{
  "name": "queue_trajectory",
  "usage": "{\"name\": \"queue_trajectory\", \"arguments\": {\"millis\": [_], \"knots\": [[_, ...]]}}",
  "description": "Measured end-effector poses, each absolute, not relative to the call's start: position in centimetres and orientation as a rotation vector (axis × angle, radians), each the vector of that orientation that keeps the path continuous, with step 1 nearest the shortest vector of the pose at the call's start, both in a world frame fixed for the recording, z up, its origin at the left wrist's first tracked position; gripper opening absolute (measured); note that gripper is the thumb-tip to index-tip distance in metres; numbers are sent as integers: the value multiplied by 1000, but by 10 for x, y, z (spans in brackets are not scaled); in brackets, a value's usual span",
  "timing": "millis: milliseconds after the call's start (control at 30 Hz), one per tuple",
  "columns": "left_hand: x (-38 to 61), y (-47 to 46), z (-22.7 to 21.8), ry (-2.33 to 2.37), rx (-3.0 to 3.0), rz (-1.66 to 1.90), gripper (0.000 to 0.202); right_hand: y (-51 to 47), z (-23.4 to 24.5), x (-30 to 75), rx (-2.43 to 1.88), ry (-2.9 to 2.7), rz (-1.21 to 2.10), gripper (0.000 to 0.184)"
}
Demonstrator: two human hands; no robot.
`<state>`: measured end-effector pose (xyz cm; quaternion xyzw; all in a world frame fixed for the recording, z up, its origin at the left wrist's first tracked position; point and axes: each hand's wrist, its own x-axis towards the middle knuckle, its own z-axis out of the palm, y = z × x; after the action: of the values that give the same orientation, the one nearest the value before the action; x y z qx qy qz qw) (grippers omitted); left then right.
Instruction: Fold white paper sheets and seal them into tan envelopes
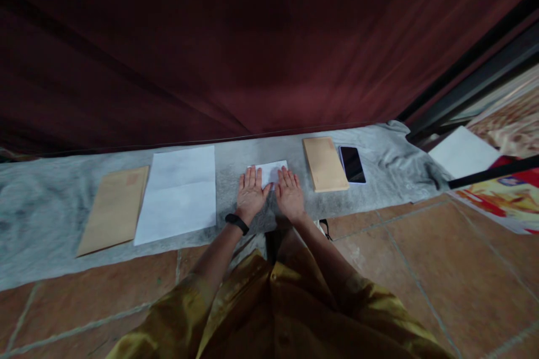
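A small folded sheet of white paper lies on the grey cloth in front of me, partly covered by both hands. My left hand presses flat on its left part, fingers stretched forward. On its right part rests my right hand, also flat with fingers extended. The thumbs point inward towards each other over the paper. To the left lies a stack of larger white paper, with a brown envelope beside it. Right of my hands is a pile of brown envelopes.
A dark-screened phone lies beside the envelope pile. Grey cloth covers the narrow work surface, and a dark red curtain hangs behind it. At the right stand a black metal frame and a colourful printed package.
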<state>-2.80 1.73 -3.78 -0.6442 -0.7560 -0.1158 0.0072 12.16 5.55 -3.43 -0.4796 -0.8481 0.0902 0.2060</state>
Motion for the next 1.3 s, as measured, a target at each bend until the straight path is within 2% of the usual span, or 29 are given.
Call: {"name": "queue_trajectory", "arguments": {"millis": [233,833,1300], "knots": [[-29,17,-36,-2392,-2046,-334,59,70,-29,93,-1101,-2550,366,52],[-32,14,-38,-2332,-2017,-393,63,87,-40,114,-1261,-2524,171,51],[-47,-8,-30,-2431,-1879,-393,60,85,-39,112,-1296,-2475,207,51]]}}
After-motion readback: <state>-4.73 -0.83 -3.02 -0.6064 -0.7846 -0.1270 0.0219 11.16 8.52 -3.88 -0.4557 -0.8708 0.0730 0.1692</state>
